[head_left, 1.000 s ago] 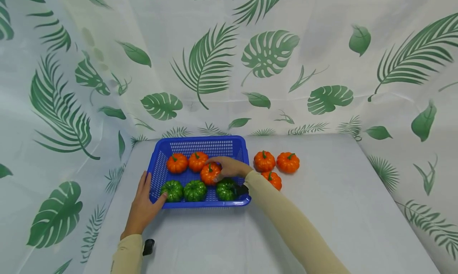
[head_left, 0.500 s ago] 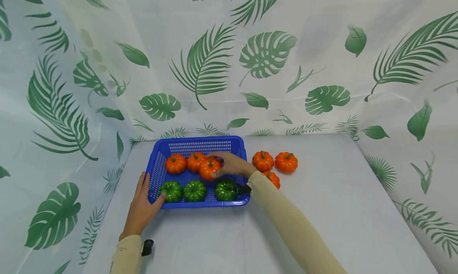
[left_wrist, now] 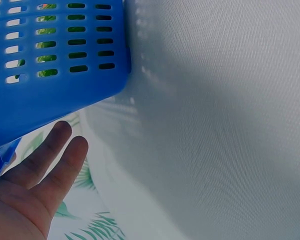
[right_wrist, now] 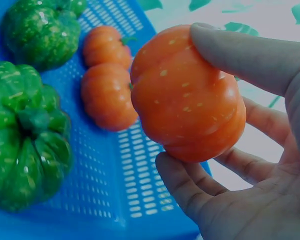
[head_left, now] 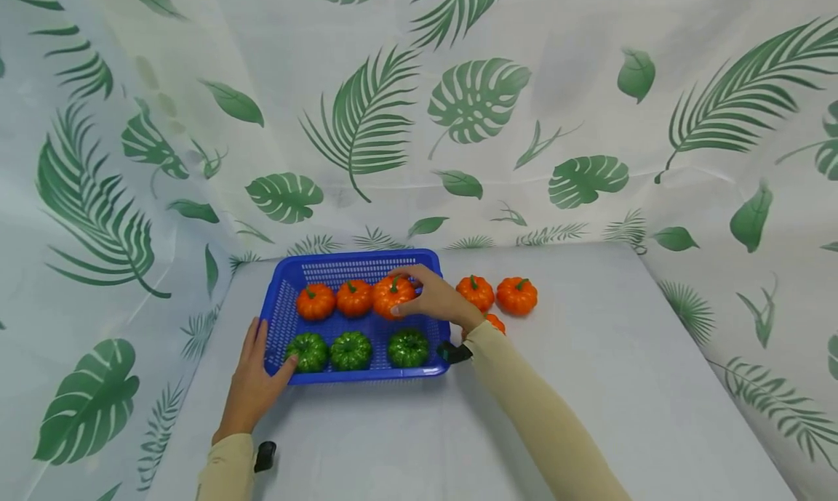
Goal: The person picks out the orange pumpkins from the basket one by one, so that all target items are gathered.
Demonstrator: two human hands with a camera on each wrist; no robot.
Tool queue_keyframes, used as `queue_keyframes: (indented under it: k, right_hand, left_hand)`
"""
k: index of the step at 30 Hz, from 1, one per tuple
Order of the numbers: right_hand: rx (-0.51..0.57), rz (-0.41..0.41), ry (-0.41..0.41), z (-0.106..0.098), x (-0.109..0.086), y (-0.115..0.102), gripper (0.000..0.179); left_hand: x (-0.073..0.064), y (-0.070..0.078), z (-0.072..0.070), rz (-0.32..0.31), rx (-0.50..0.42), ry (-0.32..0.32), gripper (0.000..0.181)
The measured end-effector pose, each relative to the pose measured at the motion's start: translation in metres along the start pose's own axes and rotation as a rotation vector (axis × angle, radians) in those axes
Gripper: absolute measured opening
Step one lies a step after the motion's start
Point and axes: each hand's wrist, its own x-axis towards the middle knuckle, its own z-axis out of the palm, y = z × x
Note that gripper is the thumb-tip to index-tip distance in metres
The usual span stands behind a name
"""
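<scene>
In the head view my right hand grips an orange mini pumpkin over the back right part of a blue plastic basket. Its thumb and fingertips clasp the pumpkin's sides in the right wrist view, and the pumpkin looks raised off the basket floor. Two orange pumpkins sit at the basket's back left. Several green ones are kept to the front, among them a green pumpkin at the right. My left hand rests at the front left corner, fingers straight along the outside, thumb at the rim.
Three more orange pumpkins lie on the white table just right of the basket, one partly hidden by my right wrist. A leaf-patterned sheet stands behind the table and at its sides.
The right hand has lifted the orange pumpkin and shifted it back and slightly right, uncovering the right green pumpkin. The left hand keeps its place at the basket corner. The head view has shifted slightly.
</scene>
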Motion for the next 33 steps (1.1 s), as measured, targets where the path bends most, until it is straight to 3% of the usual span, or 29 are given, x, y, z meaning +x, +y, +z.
queue_keyframes:
  k: [13, 33]
  right_hand:
    - [0.017, 0.023, 0.113, -0.023, -0.032, 0.002, 0.072]
    - [0.025, 0.103, 0.277, -0.051, -0.077, 0.028, 0.074]
  left_hand:
    - [-0.003, 0.000, -0.001, 0.003, -0.003, 0.005, 0.100]
    - [-0.004, 0.001, 0.000, 0.024, -0.003, 0.020, 0.099]
